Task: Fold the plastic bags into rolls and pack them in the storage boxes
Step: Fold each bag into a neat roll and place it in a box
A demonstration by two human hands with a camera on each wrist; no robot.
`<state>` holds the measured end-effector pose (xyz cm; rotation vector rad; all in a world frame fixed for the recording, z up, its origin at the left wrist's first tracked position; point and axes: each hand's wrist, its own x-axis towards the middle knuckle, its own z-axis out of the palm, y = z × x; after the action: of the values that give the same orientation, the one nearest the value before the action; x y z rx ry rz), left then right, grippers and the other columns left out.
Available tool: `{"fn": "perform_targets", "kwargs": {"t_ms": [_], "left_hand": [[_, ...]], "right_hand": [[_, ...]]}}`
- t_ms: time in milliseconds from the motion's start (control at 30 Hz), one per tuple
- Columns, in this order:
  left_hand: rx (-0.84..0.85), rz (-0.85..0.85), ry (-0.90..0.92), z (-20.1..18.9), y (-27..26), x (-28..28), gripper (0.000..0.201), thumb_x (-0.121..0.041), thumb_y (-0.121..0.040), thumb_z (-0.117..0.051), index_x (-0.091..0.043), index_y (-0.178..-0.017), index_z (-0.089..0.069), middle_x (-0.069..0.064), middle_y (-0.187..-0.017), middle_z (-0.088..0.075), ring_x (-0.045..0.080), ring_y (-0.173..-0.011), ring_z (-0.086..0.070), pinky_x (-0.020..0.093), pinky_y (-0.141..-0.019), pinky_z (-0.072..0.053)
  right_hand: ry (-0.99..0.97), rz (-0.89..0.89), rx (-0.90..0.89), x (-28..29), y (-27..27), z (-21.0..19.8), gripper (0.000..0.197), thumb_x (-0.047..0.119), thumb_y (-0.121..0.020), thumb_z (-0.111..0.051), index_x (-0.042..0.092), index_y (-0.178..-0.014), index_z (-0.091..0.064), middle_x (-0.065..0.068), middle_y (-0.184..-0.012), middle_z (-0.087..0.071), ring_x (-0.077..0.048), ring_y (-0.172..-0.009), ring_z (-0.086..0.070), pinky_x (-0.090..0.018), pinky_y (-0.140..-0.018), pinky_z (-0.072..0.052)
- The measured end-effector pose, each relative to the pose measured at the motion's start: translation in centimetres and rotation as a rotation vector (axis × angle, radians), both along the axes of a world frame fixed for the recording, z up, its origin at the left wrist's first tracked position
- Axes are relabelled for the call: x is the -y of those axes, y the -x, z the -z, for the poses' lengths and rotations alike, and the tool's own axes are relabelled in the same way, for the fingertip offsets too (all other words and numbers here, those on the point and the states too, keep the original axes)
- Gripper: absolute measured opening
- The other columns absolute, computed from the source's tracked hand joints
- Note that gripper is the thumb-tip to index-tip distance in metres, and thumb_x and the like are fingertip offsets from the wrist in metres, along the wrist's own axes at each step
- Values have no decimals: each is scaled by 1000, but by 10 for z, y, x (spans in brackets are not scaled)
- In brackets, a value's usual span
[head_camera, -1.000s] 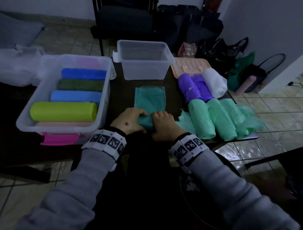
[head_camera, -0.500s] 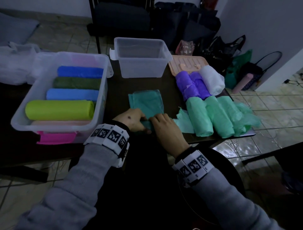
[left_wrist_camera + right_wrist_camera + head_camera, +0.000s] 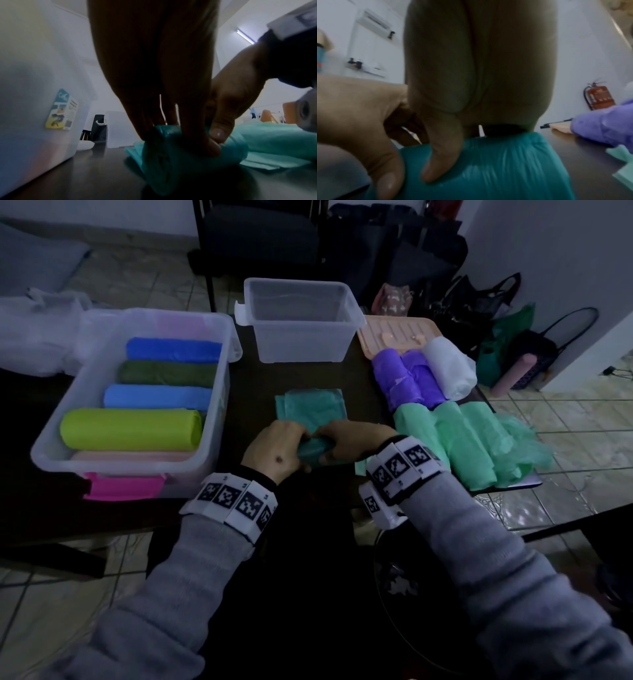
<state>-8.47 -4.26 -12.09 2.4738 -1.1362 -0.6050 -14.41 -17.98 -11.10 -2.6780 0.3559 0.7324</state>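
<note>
A person in grey sleeves sits at a dark table [image 3: 308, 374], both hands meeting at its near edge over a teal plastic bag [image 3: 310, 405]. The bag's far part lies flat on the table; its near end is wound into a short roll. The left hand [image 3: 274, 451] curls its fingers over the top of the roll with the thumb pressed against the near side, gripping it. The right hand [image 3: 346, 440] grips the same roll from the right, fingers over the top and thumb [image 3: 443, 155] pressing down on the plastic, just beside the left thumb. To the left stands a large clear storage box [image 3: 54, 453] holding rolled bags laid side by side: blue [image 3: 174, 350], dark green [image 3: 168, 373], light blue [image 3: 157, 396], lime green [image 3: 130, 429] and pale pink [image 3: 133, 456], with a bright pink lid [image 3: 123, 486] under its near edge. At the far middle of the table is a smaller clear storage box [image 3: 301, 344]. To the right lie two purple rolls [image 3: 407, 378], a white roll [image 3: 448, 368] and several mint green rolls [image 3: 459, 440], beside a peach lid [image 3: 394, 332]. Dark bags sit on the tiled floor beyond.
</note>
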Motion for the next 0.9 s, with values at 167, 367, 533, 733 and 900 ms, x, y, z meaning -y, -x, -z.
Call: {"fn": "perform_targets", "kwargs": {"t_ms": [167,367,533,733,900], "left_hand": [[-51,-32,-46,0,-13,6,58,-24,-76,-76,-18,-130,-55,8,-130,-57,26,-117,-55,37,-98,-47],[-165,-27,-69,-5,-22,7,51,-27,-81,-72,-16,-128,-57,6,-130,-58,20,-120,-53,29,-101,-42],[-219,60,-150,-4,-16,2,43,-32,-85,-67,-18,-124,-61,1,-124,-62,16,-114,-56,27,-98,-43],[-287,-1,-135,-2,-13,-4,58,-33,-77,-74,-15,-129,-54,1,-128,-58,16,-117,-54,28,-100,-42],[-133,-27,35,-9,-6,-9,33,-24,-77,-75,-18,-109,-68,-1,-109,-64,11,-103,-58,20,-87,-41]], "right_hand": [[20,71,230,-3,6,0,60,18,-83,-68,13,-136,-42,-11,-135,-44,-27,-126,-39,-33,-104,-33],[269,-34,471,-32,36,23,46,13,-85,-53,7,-130,-44,-13,-126,-45,-30,-117,-42,-38,-99,-37],[344,-1,532,-49,60,39,38,14,-83,-50,2,-119,-57,-15,-109,-59,-32,-98,-59,-40,-86,-48],[311,-18,498,-53,65,38,41,16,-85,-49,3,-124,-53,-14,-114,-57,-32,-105,-56,-40,-94,-44],[240,-43,315,-37,44,21,61,25,-87,-61,10,-139,-33,-11,-134,-44,-27,-124,-41,-35,-101,-33]]}}
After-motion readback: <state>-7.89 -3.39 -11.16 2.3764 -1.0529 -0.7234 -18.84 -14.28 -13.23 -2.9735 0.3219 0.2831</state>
